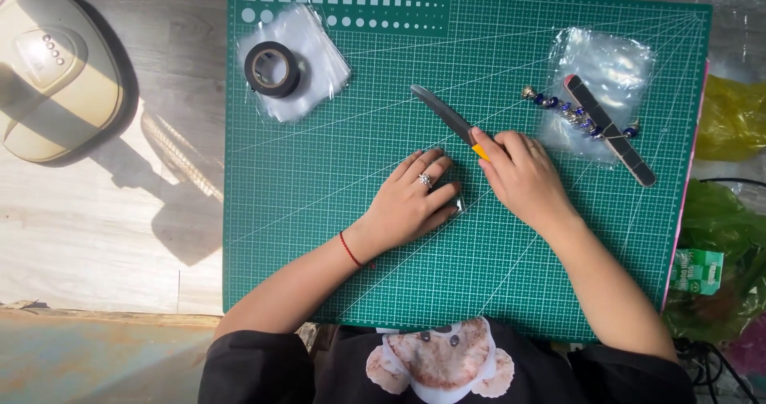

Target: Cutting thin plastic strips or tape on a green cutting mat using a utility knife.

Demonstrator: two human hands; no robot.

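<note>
My left hand (412,200) rests palm down on the green cutting mat (335,236), a ring on one finger and a red string at the wrist; a small clear object shows under its fingertips. My right hand (523,176) grips a long grey nail file (441,113) by its yellow end; the file points up and left across the mat. The two hands lie side by side, almost touching.
A roll of black tape (272,69) sits on a clear plastic bag (307,33) at the mat's upper left. Upper right, a blue bead bracelet (576,112) and a dark file (610,131) lie on another clear bag. A beige nail lamp (56,73) stands far left; green bags (718,236) lie right.
</note>
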